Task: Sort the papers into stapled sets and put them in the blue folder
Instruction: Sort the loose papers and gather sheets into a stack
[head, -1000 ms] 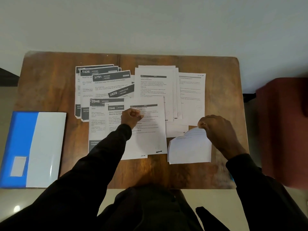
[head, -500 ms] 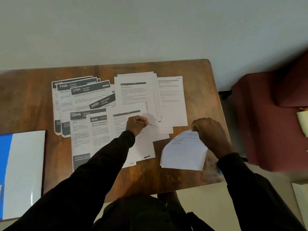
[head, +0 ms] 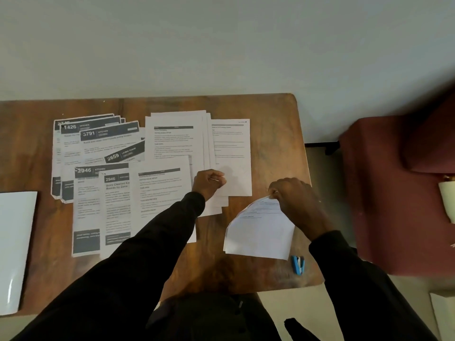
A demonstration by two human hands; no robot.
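Papers lie spread over the wooden desk (head: 275,134): dark-headed numbered sheets (head: 98,148) overlap at the left, plain text sheets (head: 177,141) fan out at the centre, and a further sheet (head: 231,153) sits to their right. The right hand (head: 295,200) has its fingers closed on the top corner of a small set of sheets (head: 261,232), which bows and lifts off the desk near the front right edge. The left hand (head: 209,182) is curled shut over the central sheets, seemingly pinching something small; what it holds cannot be made out. A small blue stapler (head: 298,264) lies just beside the held set, at its lower right corner. The folder (head: 14,242) rests at the far left, only its pale face in view, well apart from both hands. Assessment: the paper is light, limp and slippery sheet on sheet, so a set will fan or slide unless squared first. Hold is best taken at a corner or edge, pinched firmly, with the staple placed close to that corner.
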